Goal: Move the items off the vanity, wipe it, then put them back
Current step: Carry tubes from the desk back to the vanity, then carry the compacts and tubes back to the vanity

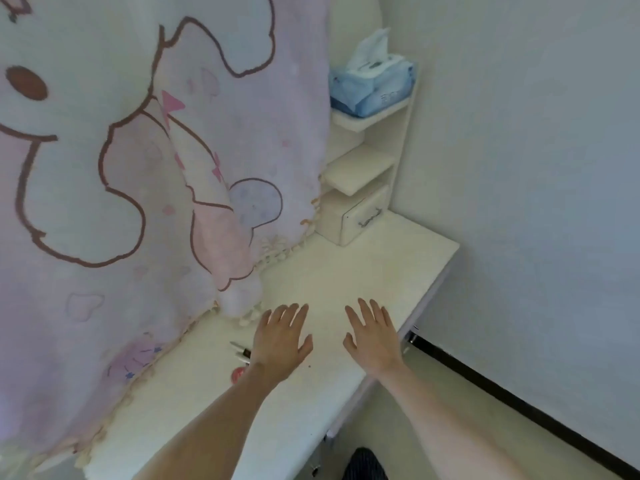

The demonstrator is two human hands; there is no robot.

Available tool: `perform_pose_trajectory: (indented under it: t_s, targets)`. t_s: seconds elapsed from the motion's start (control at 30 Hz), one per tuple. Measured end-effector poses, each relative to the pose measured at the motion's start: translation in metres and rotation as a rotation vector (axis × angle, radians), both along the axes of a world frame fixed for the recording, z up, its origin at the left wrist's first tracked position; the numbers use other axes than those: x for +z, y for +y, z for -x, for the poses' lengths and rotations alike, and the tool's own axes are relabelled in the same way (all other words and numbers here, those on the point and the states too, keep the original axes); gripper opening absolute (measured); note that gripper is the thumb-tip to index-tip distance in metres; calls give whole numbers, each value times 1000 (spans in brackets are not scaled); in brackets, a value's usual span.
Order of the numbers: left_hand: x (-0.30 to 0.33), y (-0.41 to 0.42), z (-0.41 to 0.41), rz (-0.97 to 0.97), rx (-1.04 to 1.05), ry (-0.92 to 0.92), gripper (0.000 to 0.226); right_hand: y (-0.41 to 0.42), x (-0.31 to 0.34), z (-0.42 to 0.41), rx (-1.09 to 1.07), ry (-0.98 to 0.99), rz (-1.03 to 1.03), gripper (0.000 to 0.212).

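White vanity [363, 271]; small items [240, 351] (indistinct) lie left.

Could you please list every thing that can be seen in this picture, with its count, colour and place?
vanity top: one, cream-white, centre, runs to the right wall.
blanket: one, pink and white with cartoon outlines, hangs at left, its fringe lies on the vanity top.
tissue pack: one, blue, a white tissue sticking up, on the highest shelf.
shelf unit: one, cream, back right corner of the vanity top.
small drawer: one, cream with a metal handle, at the foot of the shelf unit.
pen-like sticks: maybe two, white and dark, beside the left hand; blurred.
small round item: one, red, near the left wrist.
wall: one, white, right.
left hand: one, open, over the vanity top.
right hand: one, open, over the vanity top.
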State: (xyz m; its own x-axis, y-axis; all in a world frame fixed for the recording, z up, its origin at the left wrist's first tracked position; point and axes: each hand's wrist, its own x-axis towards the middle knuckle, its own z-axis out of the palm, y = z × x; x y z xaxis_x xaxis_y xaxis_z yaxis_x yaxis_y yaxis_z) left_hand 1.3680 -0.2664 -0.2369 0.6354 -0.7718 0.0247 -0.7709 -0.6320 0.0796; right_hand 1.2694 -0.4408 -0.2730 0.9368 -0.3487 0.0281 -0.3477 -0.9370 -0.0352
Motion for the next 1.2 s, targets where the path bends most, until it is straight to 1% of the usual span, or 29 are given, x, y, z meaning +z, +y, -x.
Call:
perform_pose_trajectory:
  t_s: [0.07, 0.17, 0.27, 0.37, 0.47, 0.57, 0.6, 0.67, 0.7, 0.77, 0.9, 0.97, 1.07, 1.13, 1.2]
  targets:
    - [18, -33, 15, -29, -100, -47, 59, -21, 19, 40, -146, -29, 19, 51]
    - [48, -94, 57, -53, -231, -121, 69, -56, 52, 109, -357, -131, 41, 50]
    - [72, -160, 120, -49, -424, -199, 63, -93, 81, 189, -561, -196, 159, 52]
    - [99, -220, 202, 22, -605, -225, 65, -122, 111, 276, -761, -216, 254, 47]
    - [124, -272, 295, 130, -768, -240, 63, -139, 148, 368, -917, -228, 290, 55]
    - [149, -314, 399, 208, -924, -233, 64, -152, 177, 467, -1084, -247, 390, 55]
    - [156, -325, 435, 238, -974, -234, 68, -154, 186, 501, -1140, -248, 417, 55]
    - [167, -340, 501, 274, -1071, -228, 86, -157, 201, 564, -1246, -268, 468, 52]
    - [171, -346, 532, 283, -1114, -216, 91, -156, 206, 594, -1296, -276, 476, 52]
    - [179, -356, 590, 290, -1177, -185, 90, -153, 211, 652, -1383, -285, 502, 52]
    - [183, -382, 683, 385, -1341, -108, 65, -150, 208, 749, -1552, -265, 535, 52]
    - [179, -396, 721, 393, -1429, -64, 59, -153, 199, 786, -1634, -244, 526, 52]
    - [168, -427, 776, 418, -1524, -29, 56, -164, 184, 832, -1726, -204, 500, 50]
    - [161, -449, 810, 359, -1571, -2, 57, -177, 174, 861, -1788, -170, 488, 50]
    - [151, -472, 839, 347, -1617, 20, 59, -193, 158, 888, -1857, -159, 457, 49]
